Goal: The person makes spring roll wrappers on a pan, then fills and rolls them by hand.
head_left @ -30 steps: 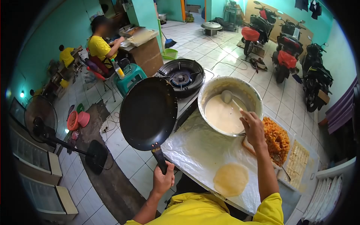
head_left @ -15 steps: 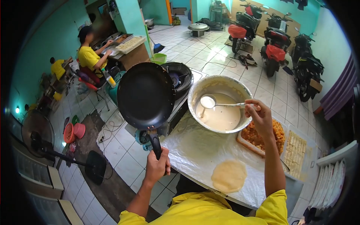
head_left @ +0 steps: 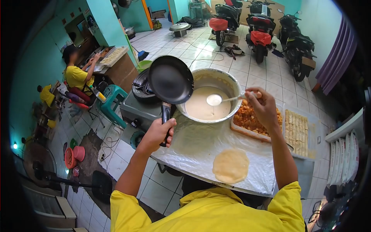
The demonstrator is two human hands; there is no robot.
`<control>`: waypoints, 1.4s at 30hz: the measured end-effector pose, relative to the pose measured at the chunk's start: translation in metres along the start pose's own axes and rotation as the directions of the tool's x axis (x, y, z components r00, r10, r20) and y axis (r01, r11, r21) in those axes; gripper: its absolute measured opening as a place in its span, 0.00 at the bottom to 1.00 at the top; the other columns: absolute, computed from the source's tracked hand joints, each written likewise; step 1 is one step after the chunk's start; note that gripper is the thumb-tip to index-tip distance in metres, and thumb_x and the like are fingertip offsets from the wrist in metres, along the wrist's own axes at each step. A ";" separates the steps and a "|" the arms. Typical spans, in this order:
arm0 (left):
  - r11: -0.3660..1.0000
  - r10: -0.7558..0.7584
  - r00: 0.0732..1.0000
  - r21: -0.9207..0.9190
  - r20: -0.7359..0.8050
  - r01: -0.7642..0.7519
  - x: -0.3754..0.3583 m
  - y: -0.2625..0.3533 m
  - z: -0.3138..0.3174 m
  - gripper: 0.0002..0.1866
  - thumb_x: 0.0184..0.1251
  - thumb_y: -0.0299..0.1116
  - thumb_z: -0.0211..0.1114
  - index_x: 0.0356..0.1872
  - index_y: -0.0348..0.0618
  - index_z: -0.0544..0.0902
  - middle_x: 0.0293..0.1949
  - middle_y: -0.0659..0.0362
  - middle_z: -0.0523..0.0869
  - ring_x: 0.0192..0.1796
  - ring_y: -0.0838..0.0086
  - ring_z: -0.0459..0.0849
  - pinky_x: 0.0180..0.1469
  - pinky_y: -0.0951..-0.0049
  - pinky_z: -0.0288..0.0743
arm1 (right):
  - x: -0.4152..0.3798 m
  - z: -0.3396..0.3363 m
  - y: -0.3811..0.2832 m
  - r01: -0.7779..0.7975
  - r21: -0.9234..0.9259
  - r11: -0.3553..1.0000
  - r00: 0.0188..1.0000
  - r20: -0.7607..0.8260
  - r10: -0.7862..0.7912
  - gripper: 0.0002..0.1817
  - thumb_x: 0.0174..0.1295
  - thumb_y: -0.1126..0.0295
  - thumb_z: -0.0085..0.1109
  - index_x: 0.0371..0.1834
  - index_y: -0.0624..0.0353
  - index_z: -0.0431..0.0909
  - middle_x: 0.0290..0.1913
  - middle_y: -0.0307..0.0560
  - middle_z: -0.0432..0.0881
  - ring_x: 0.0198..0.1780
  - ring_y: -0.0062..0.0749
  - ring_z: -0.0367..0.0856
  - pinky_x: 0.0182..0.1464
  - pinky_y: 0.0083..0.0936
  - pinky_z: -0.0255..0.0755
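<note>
My left hand (head_left: 157,133) is closed around the handle of a black frying pan (head_left: 171,80), whose dark inside faces me and looks bare. The pan is raised at the left rim of a large pot (head_left: 235,83) of pale batter (head_left: 197,107). My right hand (head_left: 264,105) grips the handle of a ladle (head_left: 215,99); its bowl, full of batter, hangs over the pot with a thin drip below. A round, thin crepe (head_left: 231,165) lies on the plastic-covered table (head_left: 189,143) nearer my body.
A gas stove (head_left: 141,104) stands left of the pot. A tub of orange diced filling (head_left: 251,120) and a tray of pale rolls (head_left: 296,133) sit to the right. A co-worker in yellow (head_left: 79,75) sits at the far left; motorbikes (head_left: 261,36) are parked behind.
The pan has moved right, away from the stove toward the pot, and is tilted differently. The ladle's bowl has shifted toward the pot's middle. My view has turned slightly.
</note>
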State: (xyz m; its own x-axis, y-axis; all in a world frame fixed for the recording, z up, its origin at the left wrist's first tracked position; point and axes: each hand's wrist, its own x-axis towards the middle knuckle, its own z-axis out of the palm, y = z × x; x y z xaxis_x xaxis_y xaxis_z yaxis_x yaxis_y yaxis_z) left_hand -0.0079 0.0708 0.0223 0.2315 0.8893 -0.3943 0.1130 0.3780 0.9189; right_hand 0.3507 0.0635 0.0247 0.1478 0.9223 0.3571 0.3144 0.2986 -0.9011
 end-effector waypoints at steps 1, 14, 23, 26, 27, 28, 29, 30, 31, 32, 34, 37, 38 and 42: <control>0.998 -0.065 0.997 0.010 0.042 0.065 0.004 0.001 0.003 0.13 0.80 0.41 0.59 0.43 0.41 0.76 0.22 0.67 0.74 0.17 0.83 0.72 0.16 0.77 0.69 | 0.005 -0.006 -0.008 0.032 -0.022 0.999 0.999 -0.012 -0.033 0.13 0.72 0.66 0.64 0.50 0.66 0.84 0.31 0.35 0.84 0.31 0.10 0.76 0.31 0.12 0.71; 0.957 -0.088 0.918 -0.225 0.387 0.186 0.010 -0.025 0.079 0.13 0.79 0.42 0.61 0.46 0.43 0.78 0.22 0.70 0.72 0.15 0.86 0.69 0.14 0.79 0.64 | 0.015 0.025 -0.051 0.516 -0.318 0.795 0.848 0.060 -0.526 0.11 0.67 0.70 0.69 0.49 0.62 0.85 0.39 0.53 0.86 0.36 0.37 0.89 0.38 0.28 0.82; 0.953 -0.291 0.923 -0.006 0.253 0.302 0.009 0.068 0.043 0.11 0.81 0.39 0.58 0.44 0.42 0.77 0.25 0.70 0.72 0.20 0.87 0.70 0.17 0.83 0.65 | -0.001 0.030 -0.028 0.550 -0.225 0.804 0.814 -0.071 -0.577 0.12 0.65 0.75 0.69 0.51 0.58 0.84 0.44 0.49 0.87 0.40 0.35 0.87 0.40 0.31 0.80; 0.925 -0.346 0.898 -0.062 0.271 0.375 0.008 0.075 0.033 0.11 0.82 0.39 0.56 0.45 0.41 0.76 0.25 0.71 0.71 0.20 0.88 0.70 0.17 0.85 0.65 | -0.006 0.023 -0.027 0.642 -0.194 0.742 0.764 0.086 -0.639 0.16 0.63 0.73 0.71 0.54 0.56 0.82 0.43 0.48 0.85 0.40 0.36 0.86 0.39 0.32 0.81; 0.912 -0.355 0.886 -0.097 0.300 0.398 0.009 0.077 0.030 0.11 0.82 0.39 0.55 0.45 0.40 0.76 0.25 0.71 0.71 0.21 0.89 0.69 0.17 0.85 0.66 | -0.010 0.021 -0.027 0.695 -0.168 0.700 0.719 0.190 -0.668 0.18 0.62 0.73 0.71 0.55 0.56 0.81 0.43 0.48 0.85 0.40 0.36 0.86 0.39 0.33 0.81; 0.902 -0.355 0.882 -0.135 0.309 0.410 0.009 0.075 0.028 0.12 0.83 0.39 0.54 0.45 0.40 0.76 0.25 0.71 0.71 0.21 0.90 0.69 0.17 0.86 0.65 | -0.016 0.021 -0.018 0.779 -0.268 0.567 0.624 0.248 -0.741 0.22 0.60 0.74 0.72 0.59 0.54 0.80 0.42 0.47 0.82 0.38 0.36 0.85 0.39 0.34 0.81; 0.902 -0.349 0.884 -0.143 0.311 0.407 0.011 0.072 0.026 0.12 0.83 0.39 0.54 0.45 0.40 0.76 0.25 0.71 0.71 0.21 0.90 0.69 0.17 0.86 0.65 | -0.022 0.019 -0.018 0.783 -0.267 0.562 0.619 0.255 -0.742 0.22 0.60 0.74 0.72 0.59 0.54 0.80 0.42 0.47 0.82 0.38 0.36 0.85 0.39 0.34 0.81; 0.869 -0.351 0.868 -0.223 0.351 0.441 0.012 0.068 0.024 0.11 0.83 0.39 0.54 0.46 0.40 0.75 0.25 0.71 0.71 0.21 0.90 0.69 0.17 0.86 0.66 | -0.030 0.016 -0.018 0.797 -0.317 0.513 0.595 0.275 -0.755 0.22 0.60 0.74 0.72 0.58 0.55 0.80 0.41 0.46 0.82 0.38 0.35 0.84 0.39 0.33 0.80; 0.829 -0.345 0.853 -0.298 0.392 0.473 0.015 0.065 0.023 0.11 0.83 0.39 0.54 0.46 0.40 0.75 0.25 0.71 0.71 0.21 0.90 0.69 0.17 0.86 0.66 | -0.036 0.013 -0.018 0.809 -0.367 0.459 0.570 0.295 -0.767 0.22 0.59 0.74 0.73 0.58 0.55 0.80 0.41 0.45 0.81 0.38 0.35 0.84 0.39 0.33 0.80; 0.831 -0.336 0.855 -0.303 0.394 0.466 0.019 0.062 0.022 0.11 0.83 0.39 0.54 0.46 0.40 0.75 0.25 0.71 0.71 0.21 0.90 0.69 0.17 0.86 0.66 | -0.041 0.008 -0.020 0.802 -0.389 0.454 0.575 0.295 -0.763 0.22 0.58 0.73 0.73 0.57 0.56 0.81 0.39 0.44 0.80 0.38 0.34 0.83 0.39 0.32 0.80; 0.679 -0.334 0.799 -0.461 0.500 0.571 0.025 0.056 0.024 0.10 0.82 0.37 0.54 0.46 0.40 0.75 0.25 0.71 0.72 0.21 0.89 0.70 0.17 0.86 0.66 | -0.041 -0.002 -0.029 0.813 -0.412 0.412 0.550 0.312 -0.774 0.22 0.58 0.72 0.73 0.56 0.56 0.81 0.39 0.44 0.80 0.38 0.34 0.83 0.39 0.32 0.80; 0.487 -0.267 0.761 -0.599 0.592 0.636 0.016 0.048 0.044 0.10 0.82 0.36 0.53 0.46 0.40 0.74 0.25 0.71 0.72 0.21 0.87 0.71 0.18 0.85 0.67 | -0.047 -0.021 -0.051 0.828 -0.445 0.341 0.518 0.377 -0.768 0.21 0.58 0.71 0.74 0.56 0.55 0.82 0.39 0.42 0.80 0.38 0.33 0.82 0.40 0.31 0.80; 0.474 -0.203 0.761 -0.618 0.616 0.627 0.014 0.044 0.050 0.10 0.83 0.36 0.52 0.46 0.39 0.73 0.25 0.70 0.72 0.22 0.87 0.71 0.19 0.84 0.68 | -0.048 -0.026 -0.058 0.817 -0.478 0.324 0.526 0.385 -0.759 0.21 0.58 0.71 0.74 0.56 0.55 0.82 0.39 0.42 0.80 0.38 0.32 0.83 0.40 0.31 0.80; 0.280 0.036 0.701 -0.681 0.712 0.677 -0.004 0.033 0.077 0.10 0.83 0.35 0.51 0.48 0.39 0.73 0.26 0.70 0.70 0.22 0.86 0.70 0.21 0.84 0.67 | -0.051 -0.035 -0.064 0.784 -0.533 0.317 0.567 0.408 -0.715 0.21 0.58 0.71 0.74 0.56 0.56 0.82 0.39 0.42 0.80 0.38 0.33 0.83 0.40 0.31 0.80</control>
State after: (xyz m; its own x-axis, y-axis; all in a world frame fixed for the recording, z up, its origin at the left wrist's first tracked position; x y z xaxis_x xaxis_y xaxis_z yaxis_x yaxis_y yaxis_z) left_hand 0.0689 0.0603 0.0536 0.8543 0.4544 -0.2526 -0.4696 0.8829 -0.0003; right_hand 0.3561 -0.0113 0.0731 -0.5239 0.4095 0.7469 0.7156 0.6871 0.1252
